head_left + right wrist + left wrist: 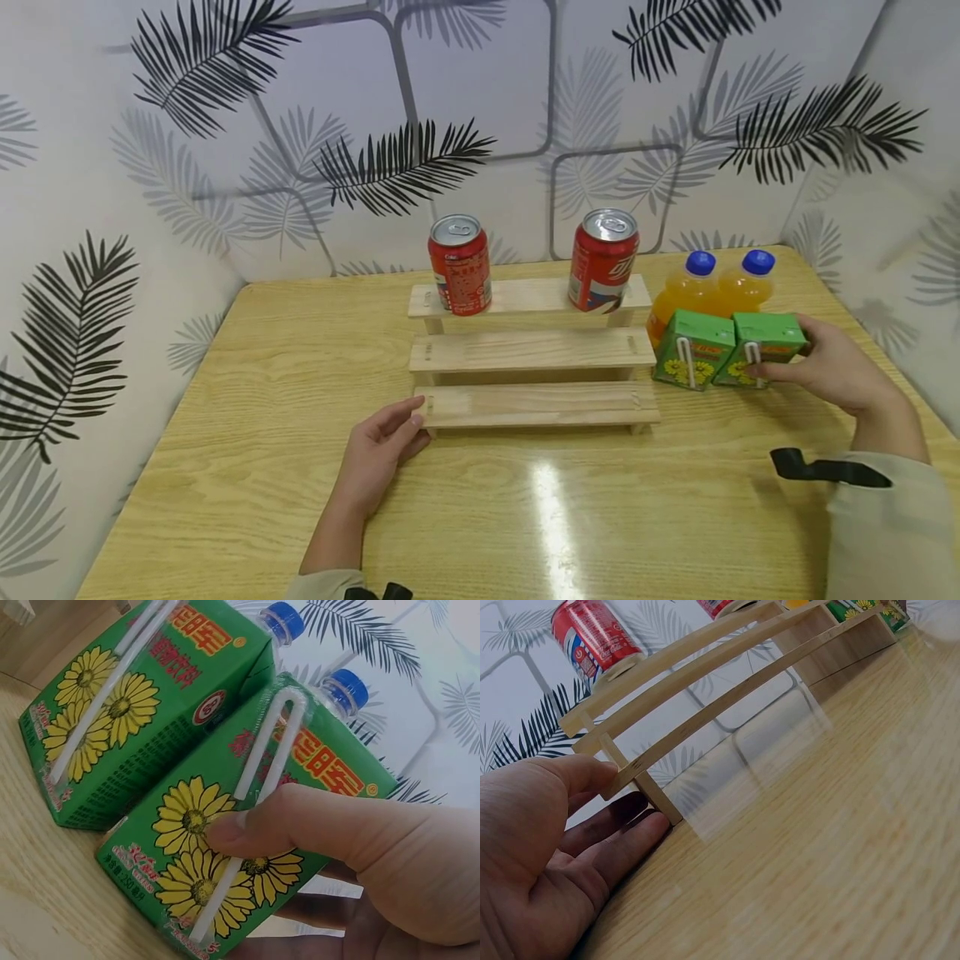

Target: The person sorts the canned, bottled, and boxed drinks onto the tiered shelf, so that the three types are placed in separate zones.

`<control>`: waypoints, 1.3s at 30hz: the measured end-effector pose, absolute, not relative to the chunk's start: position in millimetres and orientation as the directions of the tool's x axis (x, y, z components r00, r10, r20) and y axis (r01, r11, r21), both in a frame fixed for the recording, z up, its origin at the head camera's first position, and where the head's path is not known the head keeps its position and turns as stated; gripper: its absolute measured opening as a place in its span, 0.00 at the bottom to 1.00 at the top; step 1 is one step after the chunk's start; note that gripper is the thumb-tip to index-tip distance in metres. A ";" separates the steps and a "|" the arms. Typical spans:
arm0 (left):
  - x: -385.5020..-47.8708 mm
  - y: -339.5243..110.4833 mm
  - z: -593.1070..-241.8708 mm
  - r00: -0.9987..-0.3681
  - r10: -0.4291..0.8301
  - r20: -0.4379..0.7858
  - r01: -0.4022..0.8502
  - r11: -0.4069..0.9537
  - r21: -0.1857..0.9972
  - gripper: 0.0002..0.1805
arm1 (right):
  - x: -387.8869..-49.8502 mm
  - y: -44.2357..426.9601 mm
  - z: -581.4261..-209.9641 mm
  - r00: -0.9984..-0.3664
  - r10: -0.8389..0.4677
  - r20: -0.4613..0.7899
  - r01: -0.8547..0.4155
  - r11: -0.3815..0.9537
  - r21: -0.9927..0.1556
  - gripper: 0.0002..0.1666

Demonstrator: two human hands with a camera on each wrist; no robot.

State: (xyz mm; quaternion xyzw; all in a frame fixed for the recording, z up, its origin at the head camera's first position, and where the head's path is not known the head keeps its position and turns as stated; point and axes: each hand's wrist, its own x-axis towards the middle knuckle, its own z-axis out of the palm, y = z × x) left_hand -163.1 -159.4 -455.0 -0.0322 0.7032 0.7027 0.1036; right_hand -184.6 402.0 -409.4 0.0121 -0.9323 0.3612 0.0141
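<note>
A three-step wooden rack (532,350) stands on the table. At the left end of its lowest step, my left hand (378,454) holds the wood, thumb over the end and fingers by the leg in the left wrist view. To the rack's right, my right hand (847,367) grips the right-hand green drink carton (225,847), thumb on the front beside its white straw and fingers behind. A second green drink carton (695,350) stands close against its left side. Two red cola cans, one left (460,267) and one right (603,260), stand on the top step.
Two orange drink bottles with blue caps (701,264) stand behind the cartons. A wall with a leaf pattern (510,200) runs along the back of the wooden table (285,400). The rack's middle step (525,350) is bare wood.
</note>
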 end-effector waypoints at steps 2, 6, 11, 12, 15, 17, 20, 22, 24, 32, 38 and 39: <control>-163.1 -159.6 -455.5 -0.977 0.101 -0.189 -0.189 0.012 0.982 0.20 | -183.3 401.4 -407.1 -0.999 -0.004 0.042 -0.031 0.753 -0.658 0.35; -163.6 -159.8 -456.5 -0.978 0.102 -0.183 -0.183 0.015 0.983 0.19 | -180.6 401.4 -402.3 -0.998 0.009 0.057 -0.030 0.759 -0.651 0.34; -163.3 -159.4 -456.8 -0.978 0.103 -0.182 -0.182 0.010 0.983 0.19 | -177.5 403.6 -399.9 -0.995 0.020 0.095 -0.050 0.725 -0.687 0.31; -163.2 -159.4 -456.8 -0.978 0.104 -0.182 -0.182 0.010 0.983 0.19 | -176.9 403.9 -399.5 -0.994 0.023 0.107 -0.058 0.718 -0.694 0.30; -163.2 -159.4 -456.7 -0.978 0.105 -0.180 -0.180 0.005 0.984 0.19 | -175.4 404.9 -398.0 -0.990 0.033 0.139 -0.077 0.693 -0.717 0.26; -163.3 -159.5 -456.7 -0.979 0.105 -0.178 -0.178 0.000 0.984 0.19 | -175.0 405.0 -396.0 -0.986 0.058 0.157 -0.074 0.693 -0.717 0.25; -163.4 -159.5 -456.3 -0.979 0.106 -0.176 -0.178 -0.008 0.984 0.19 | -174.5 404.7 -391.9 -0.982 0.092 0.167 -0.054 0.707 -0.705 0.29; -163.3 -159.4 -455.8 -0.978 0.107 -0.177 -0.179 -0.009 0.984 0.19 | -173.7 404.5 -388.7 -0.979 0.110 0.173 -0.040 0.725 -0.687 0.33; -163.1 -159.3 -455.0 -0.978 0.105 -0.180 -0.182 -0.013 0.983 0.19 | -172.5 404.5 -385.5 -0.978 0.111 0.175 -0.039 0.731 -0.681 0.36; -162.7 -158.9 -454.8 -0.982 0.099 -0.164 -0.164 0.002 0.986 0.20 | -167.5 403.0 -377.3 -0.967 0.150 0.206 -0.031 0.732 -0.680 0.37; -163.3 -158.3 -455.7 -0.981 0.098 -0.166 -0.167 -0.006 0.986 0.19 | -163.5 400.8 -371.4 -0.955 0.167 0.244 -0.051 0.722 -0.690 0.37; -163.4 -158.4 -455.6 -0.981 0.099 -0.165 -0.166 -0.004 0.986 0.19 | -163.0 400.5 -369.8 -0.953 0.170 0.251 -0.053 0.723 -0.689 0.36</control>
